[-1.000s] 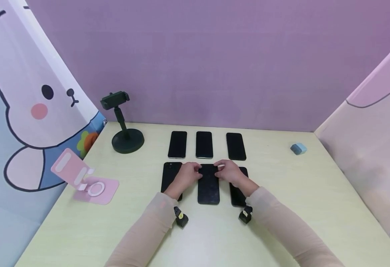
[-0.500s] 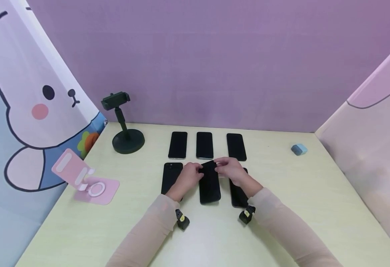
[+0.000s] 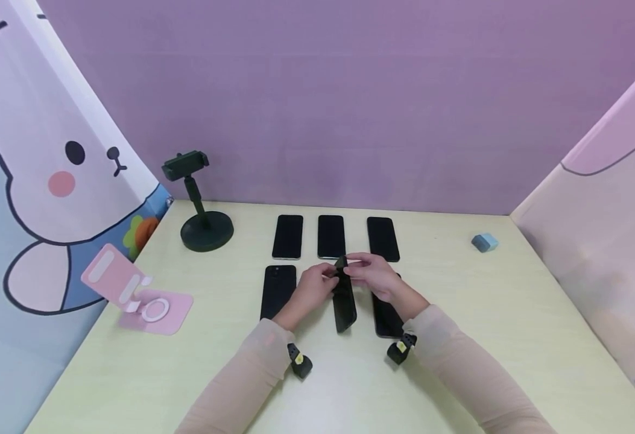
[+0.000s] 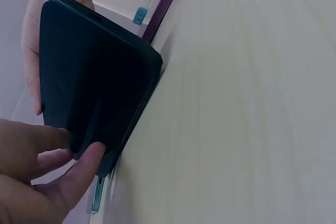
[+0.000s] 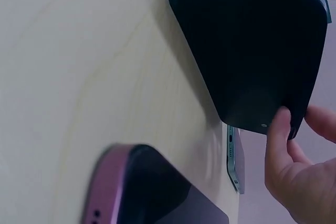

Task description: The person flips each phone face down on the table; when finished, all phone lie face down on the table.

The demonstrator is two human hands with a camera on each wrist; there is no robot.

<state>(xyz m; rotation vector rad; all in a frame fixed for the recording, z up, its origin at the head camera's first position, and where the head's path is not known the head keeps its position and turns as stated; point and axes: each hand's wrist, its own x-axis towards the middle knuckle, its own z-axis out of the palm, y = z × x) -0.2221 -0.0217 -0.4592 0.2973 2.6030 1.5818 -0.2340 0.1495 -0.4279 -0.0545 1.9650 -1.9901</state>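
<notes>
A black smartphone (image 3: 344, 304) stands tilted up on its long edge in the middle of the front row. My left hand (image 3: 310, 290) touches its far end on the left side, the thumb on its dark face in the left wrist view. From the right, my right hand (image 3: 375, 276) pinches the far upper corner between thumb and fingers. The right wrist view shows the opposite side of the phone (image 5: 252, 51). Beside my left hand lies a phone with a camera bump (image 3: 278, 292). Another phone (image 3: 386, 316) lies partly hidden under my right wrist.
Behind the hands, three phones lie in a row: left (image 3: 287, 237), middle (image 3: 331, 237) and right (image 3: 383, 239). A dark green phone holder (image 3: 207, 230) and a pink folding stand (image 3: 170, 310) are at left. A small blue block (image 3: 484, 242) sits far right.
The middle front phone lay flat, then tipped up, and now stands steeply on its long edge. Both hands have stayed at its far end, rising slightly with it.
</notes>
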